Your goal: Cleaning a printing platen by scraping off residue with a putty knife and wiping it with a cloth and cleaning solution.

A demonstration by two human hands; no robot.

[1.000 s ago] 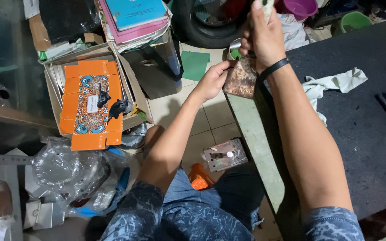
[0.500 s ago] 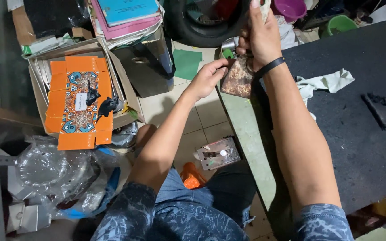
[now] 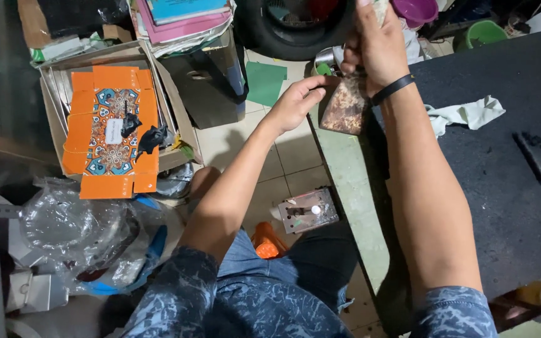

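Head view: I'm seeing blue patterned sleeves nearest, then a small grey metal block [image 3: 309, 210] lying on pale floor tiles. Farther up, my left hand [image 3: 295, 100] is pinching the edge of a mottled brown, glossy pouch [image 3: 345, 106] at the table's [image 3: 502, 188] rim, while my right hand [image 3: 380, 47] is gripping its top, fingers curled tight.
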